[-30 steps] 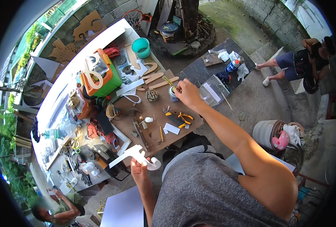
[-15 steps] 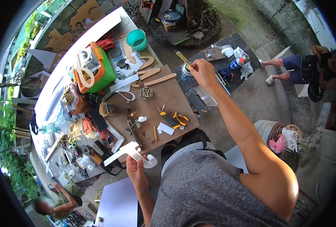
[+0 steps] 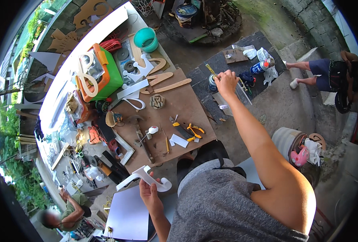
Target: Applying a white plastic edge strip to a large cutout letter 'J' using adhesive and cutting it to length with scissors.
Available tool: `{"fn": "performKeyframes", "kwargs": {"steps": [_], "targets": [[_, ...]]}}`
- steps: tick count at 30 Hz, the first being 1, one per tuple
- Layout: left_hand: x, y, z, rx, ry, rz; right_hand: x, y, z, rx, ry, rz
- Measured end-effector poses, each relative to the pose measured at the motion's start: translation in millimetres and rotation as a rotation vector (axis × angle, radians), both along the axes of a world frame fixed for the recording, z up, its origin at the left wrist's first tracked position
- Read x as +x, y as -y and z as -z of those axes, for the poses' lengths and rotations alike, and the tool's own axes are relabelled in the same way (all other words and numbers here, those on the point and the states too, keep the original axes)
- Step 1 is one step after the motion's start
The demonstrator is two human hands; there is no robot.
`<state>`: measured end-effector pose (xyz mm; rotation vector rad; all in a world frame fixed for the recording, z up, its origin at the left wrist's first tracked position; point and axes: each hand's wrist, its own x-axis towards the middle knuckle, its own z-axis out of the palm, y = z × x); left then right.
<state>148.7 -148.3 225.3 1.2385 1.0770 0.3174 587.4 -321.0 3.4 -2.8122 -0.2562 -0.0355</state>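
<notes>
Two objects are held well apart. By the left hand (image 3: pixel 150 192), a smooth white piece with a curled end (image 3: pixel 143 173) is grasped near its middle, thumb and fingers closed on it; it is held just off the near edge of a brown wooden tabletop (image 3: pixel 187 105), close above a flat white rectangular panel (image 3: pixel 126 213) in this view. By the right hand (image 3: pixel 227 84), a slim brass-coloured metal tube (image 3: pixel 209 67) is gripped from above, with a cylindrical blue-grey metal canister (image 3: pixel 212 83) just beneath; whether the two are joined cannot be told.

Bending or cracking of the white piece seems possible, since both ends are unsupported and it is pinched at one place. If that grip were loosened, the piece could be dropped and chipped. Should the tube be a burner, as its shape suggests, scorching could be caused by bringing it too near; no flame can be made out. If the right arm were swung low, the yellow-handled metal pliers (image 3: pixel 196 128) could be knocked by the canister.
</notes>
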Motion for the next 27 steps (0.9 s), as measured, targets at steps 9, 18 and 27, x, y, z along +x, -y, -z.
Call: {"fn": "performKeyframes", "kwargs": {"steps": [9, 18, 27], "targets": [[0, 4, 2, 0.009, -0.042, 0.054, -14, 7, 10, 0.048, 0.047, 0.055], [6, 6, 0, 0.004, -0.064, 0.04, -18, 7, -1, -0.017, -0.003, 0.045], [11, 6, 0, 0.005, -0.05, 0.069, -25, 23, -20, 0.032, 0.005, 0.051]]}}
